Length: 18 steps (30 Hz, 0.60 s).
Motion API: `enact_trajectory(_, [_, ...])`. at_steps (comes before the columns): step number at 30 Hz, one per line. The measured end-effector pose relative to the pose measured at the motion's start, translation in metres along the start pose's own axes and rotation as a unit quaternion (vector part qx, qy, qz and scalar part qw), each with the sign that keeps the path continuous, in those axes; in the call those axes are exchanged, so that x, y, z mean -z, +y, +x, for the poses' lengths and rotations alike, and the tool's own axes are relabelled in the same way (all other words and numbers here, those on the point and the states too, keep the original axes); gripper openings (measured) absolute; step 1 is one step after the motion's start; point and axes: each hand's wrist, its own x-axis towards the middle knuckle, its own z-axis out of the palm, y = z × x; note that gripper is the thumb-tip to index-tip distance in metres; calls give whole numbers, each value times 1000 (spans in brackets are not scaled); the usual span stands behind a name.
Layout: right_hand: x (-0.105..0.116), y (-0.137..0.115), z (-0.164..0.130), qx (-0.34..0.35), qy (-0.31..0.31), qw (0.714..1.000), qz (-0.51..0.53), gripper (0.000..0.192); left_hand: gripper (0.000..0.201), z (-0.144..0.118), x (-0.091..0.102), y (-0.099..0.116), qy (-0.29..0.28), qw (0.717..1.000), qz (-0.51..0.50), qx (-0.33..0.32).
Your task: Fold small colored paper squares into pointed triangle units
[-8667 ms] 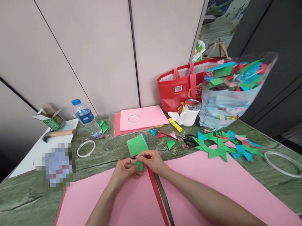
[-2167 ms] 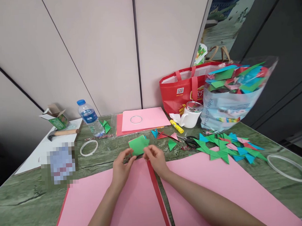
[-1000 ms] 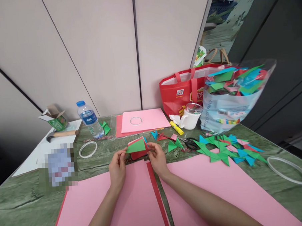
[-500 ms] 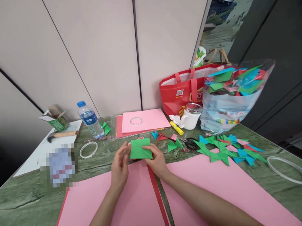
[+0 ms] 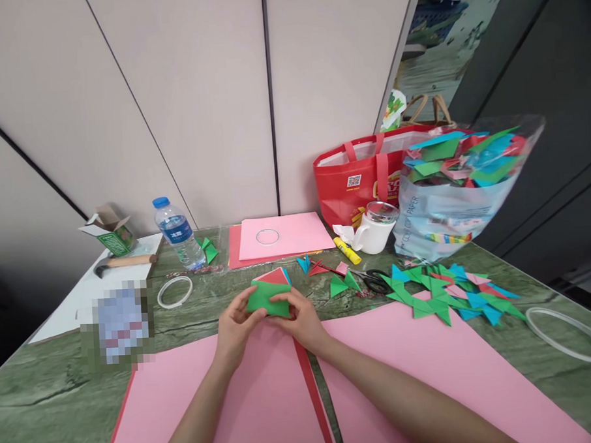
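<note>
A green paper square (image 5: 266, 298) is held between my two hands just above the table's middle. My left hand (image 5: 235, 330) grips its left edge and my right hand (image 5: 302, 319) grips its right side. Just behind it lies a small stack of paper squares (image 5: 276, 276) with a red one on top. Under my forearms lie two large pink sheets (image 5: 264, 406), with a red strip (image 5: 310, 390) between them.
Folded green and blue triangles (image 5: 443, 292) lie at the right, near scissors (image 5: 374, 280), a glue stick (image 5: 346, 250) and a white mug (image 5: 374, 228). A red bag (image 5: 357, 179), a plastic bag of folded pieces (image 5: 451, 188), a water bottle (image 5: 176, 232), tape rings (image 5: 174, 291) and a hammer (image 5: 123, 261) stand around.
I put the folded green piece down, lifted a green square off the stack and brought it toward me. My left hand has closed on its left edge.
</note>
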Motion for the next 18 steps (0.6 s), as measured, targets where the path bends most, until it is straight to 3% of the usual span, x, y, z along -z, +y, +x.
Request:
enact_trajectory(5, [-2,0,1,-39,26,992,115,33,43,0,1,-1,37,999,12,0])
enact_trajectory(10, [-2,3,4,-48,38,983,170,43,68,-2,-3,5,15,999,-31,-3])
enact_trajectory(15, [-1,5,4,-56,38,992,111,32,33,-1,-1,0,19,997,-60,40])
enact_trajectory(18, [-1,6,4,-56,28,990,123,28,29,-1,0,-3,21,994,-85,60])
